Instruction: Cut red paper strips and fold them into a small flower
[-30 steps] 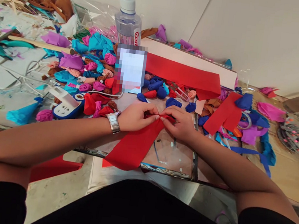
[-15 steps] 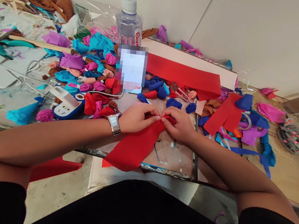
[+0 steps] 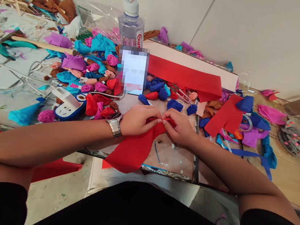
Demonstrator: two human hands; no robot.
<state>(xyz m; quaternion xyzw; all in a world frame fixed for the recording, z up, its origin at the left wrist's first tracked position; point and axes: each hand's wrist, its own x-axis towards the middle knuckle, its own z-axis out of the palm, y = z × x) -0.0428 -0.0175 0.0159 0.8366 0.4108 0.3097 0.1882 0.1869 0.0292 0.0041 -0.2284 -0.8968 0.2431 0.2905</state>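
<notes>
A long red fabric strip [image 3: 131, 152] is pinched between my two hands, its loose end hanging down over the table's front edge. My left hand [image 3: 139, 121], with a metal watch [image 3: 115, 124] on the wrist, has thumb and fingers closed on the strip's upper part. Touching it fingertip to fingertip, my right hand [image 3: 179, 128] grips the same gathered edge from the other side. The fold between the fingers is partly hidden. Just beyond the hands lie several small blue fabric buds [image 3: 174, 105].
A water bottle [image 3: 131, 26] stands behind a lit, blurred-out screen [image 3: 133, 70]. Left are a power strip [image 3: 70, 108] and heaped coloured fabric flowers [image 3: 92, 67]. Another red strip [image 3: 184, 74] lies at the back; red pieces [image 3: 224, 116] and blue ribbon [image 3: 254, 154] are right.
Both hands stay in nearly the same place, still pinching the red strip. The strip's upper part by the right hand has shifted slightly, and the fingers have moved a little.
</notes>
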